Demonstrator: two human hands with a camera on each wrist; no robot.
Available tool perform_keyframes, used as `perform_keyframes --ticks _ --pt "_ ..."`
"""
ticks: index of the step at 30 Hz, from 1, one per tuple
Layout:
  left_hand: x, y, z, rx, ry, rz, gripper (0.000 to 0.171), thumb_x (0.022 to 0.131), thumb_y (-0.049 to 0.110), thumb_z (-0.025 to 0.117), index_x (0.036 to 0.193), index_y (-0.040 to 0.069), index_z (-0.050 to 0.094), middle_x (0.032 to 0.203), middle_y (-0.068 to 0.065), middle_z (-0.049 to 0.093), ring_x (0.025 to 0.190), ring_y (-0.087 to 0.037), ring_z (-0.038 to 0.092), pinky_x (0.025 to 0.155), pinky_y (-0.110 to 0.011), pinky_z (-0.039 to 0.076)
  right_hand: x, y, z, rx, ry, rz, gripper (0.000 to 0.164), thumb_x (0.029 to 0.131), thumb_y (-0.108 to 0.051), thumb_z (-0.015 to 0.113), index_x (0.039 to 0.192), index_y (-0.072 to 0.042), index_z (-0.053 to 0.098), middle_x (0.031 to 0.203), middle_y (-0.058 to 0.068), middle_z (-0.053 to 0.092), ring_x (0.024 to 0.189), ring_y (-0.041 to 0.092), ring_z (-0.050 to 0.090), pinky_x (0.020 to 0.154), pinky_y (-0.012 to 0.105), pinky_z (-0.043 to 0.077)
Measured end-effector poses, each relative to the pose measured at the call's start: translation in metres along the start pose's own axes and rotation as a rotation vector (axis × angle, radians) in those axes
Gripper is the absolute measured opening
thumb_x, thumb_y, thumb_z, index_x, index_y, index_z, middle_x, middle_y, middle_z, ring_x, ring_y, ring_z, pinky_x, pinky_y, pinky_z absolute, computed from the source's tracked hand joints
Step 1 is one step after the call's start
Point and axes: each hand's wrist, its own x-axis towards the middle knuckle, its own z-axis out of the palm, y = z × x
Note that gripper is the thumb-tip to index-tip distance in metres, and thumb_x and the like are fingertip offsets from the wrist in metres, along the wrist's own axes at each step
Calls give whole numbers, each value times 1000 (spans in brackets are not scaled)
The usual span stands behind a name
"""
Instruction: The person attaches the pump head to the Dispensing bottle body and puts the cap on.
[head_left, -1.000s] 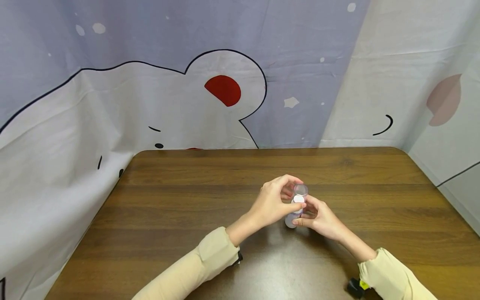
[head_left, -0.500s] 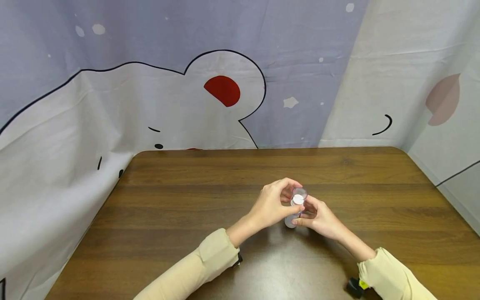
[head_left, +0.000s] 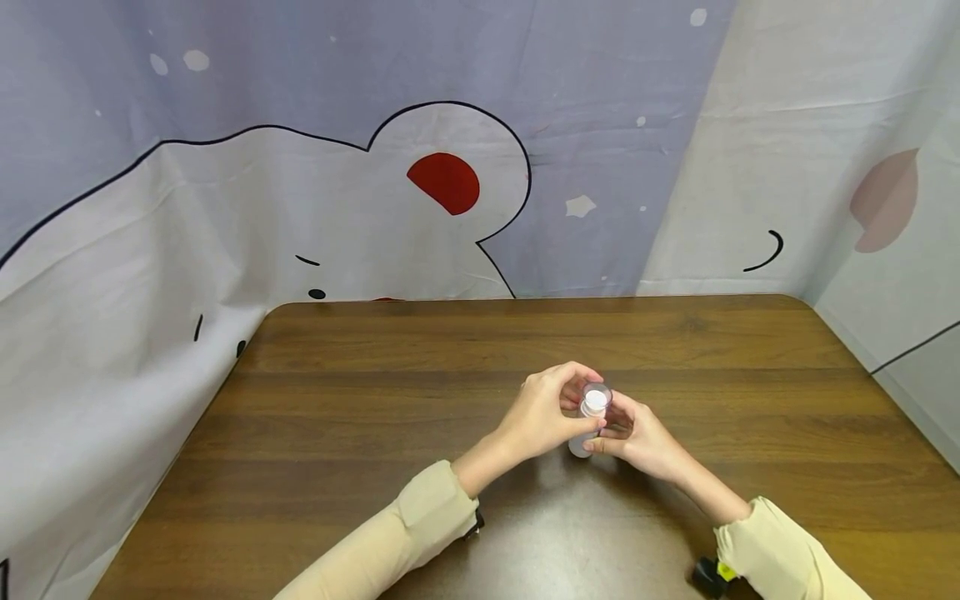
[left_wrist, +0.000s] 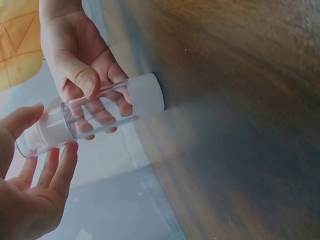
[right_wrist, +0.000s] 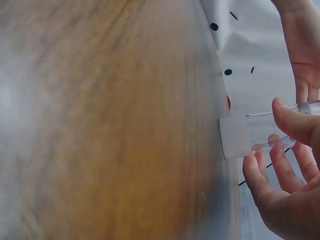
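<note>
A clear pump bottle [head_left: 581, 447] with a white base [left_wrist: 146, 94] and white pump head [head_left: 595, 401] is upright at or just above the table; contact with the wood is unclear. Its clear cap [head_left: 597, 387] surrounds the white pump head. My left hand [head_left: 536, 412] pinches that cap between thumb and fingers. Lower down, my right hand [head_left: 647, 442] grips the transparent body, thumb on one side and fingers on the other. In the right wrist view, the bottle's upper end runs out of frame beyond the right thumb [right_wrist: 297, 122].
A brown wooden table [head_left: 375, 400] extends around both hands. Behind it hangs a printed curtain [head_left: 337, 200], which continues along the left and right sides. A black wrist device [head_left: 708, 577] is by the right sleeve.
My left hand has moved slightly down, bringing the clear cap lower over the white pump head. The right hand and bottle stay nearly still.
</note>
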Motion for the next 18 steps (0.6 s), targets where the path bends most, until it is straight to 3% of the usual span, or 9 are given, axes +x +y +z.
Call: perform_keyframes --ticks 9,18 --pt "0 -3 3 0 -3 1 42 75 7 81 112 4 62 98 -10 68 80 -10 68 73 -11 53 -1 0 -1 -15 -7 40 61 78 -2 76 131 8 47 123 13 61 105 -3 60 90 24 53" --pt "-1 -4 4 -20 17 -6 41 74 4 81 110 3 63 99 -11 69 80 -11 69 72 -11 53 0 0 0 -6 5 7 56 78 1 75 126 12 48 119 20 61 103 -3 60 87 20 53"
